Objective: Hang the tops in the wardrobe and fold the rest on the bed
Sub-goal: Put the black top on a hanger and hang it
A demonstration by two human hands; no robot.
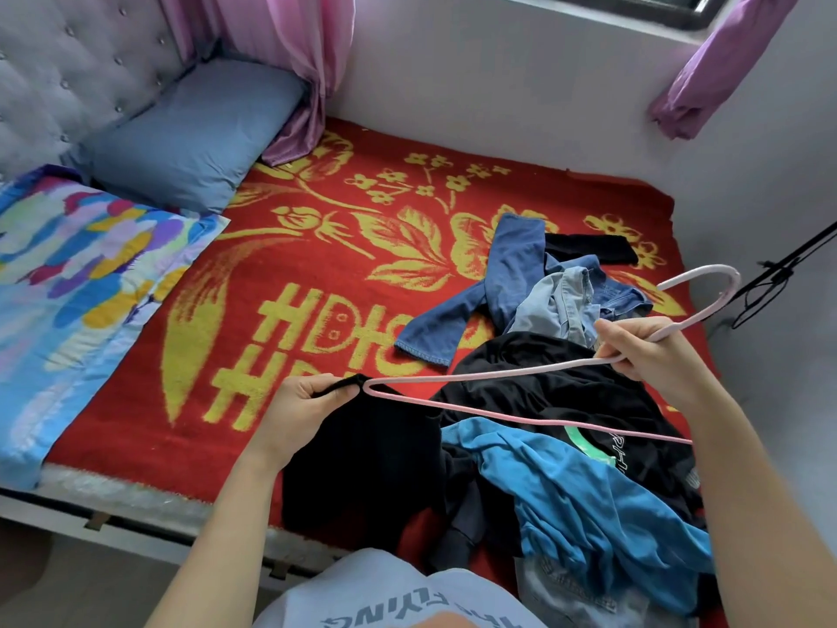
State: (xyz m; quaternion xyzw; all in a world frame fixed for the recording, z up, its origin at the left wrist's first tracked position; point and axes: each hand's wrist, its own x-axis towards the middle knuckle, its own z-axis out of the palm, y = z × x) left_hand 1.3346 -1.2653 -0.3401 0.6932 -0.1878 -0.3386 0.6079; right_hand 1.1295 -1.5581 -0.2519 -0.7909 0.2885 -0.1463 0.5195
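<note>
While at bed edge (pixel 136 497), hanger (pixel 498 372) against top (pixel 362 469)

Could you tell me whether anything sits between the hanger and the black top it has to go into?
Nothing visible does. The left hand pinches the black top by its edge right at the tip of the hanger, and the right hand grips the hanger by its neck. The wardrobe is out of view.

Lost the pink hanger's (pixel 475 376) right end behind the right forearm (pixel 724 446); could not read the black top's (pixel 543 396) print below that hanger.
</note>
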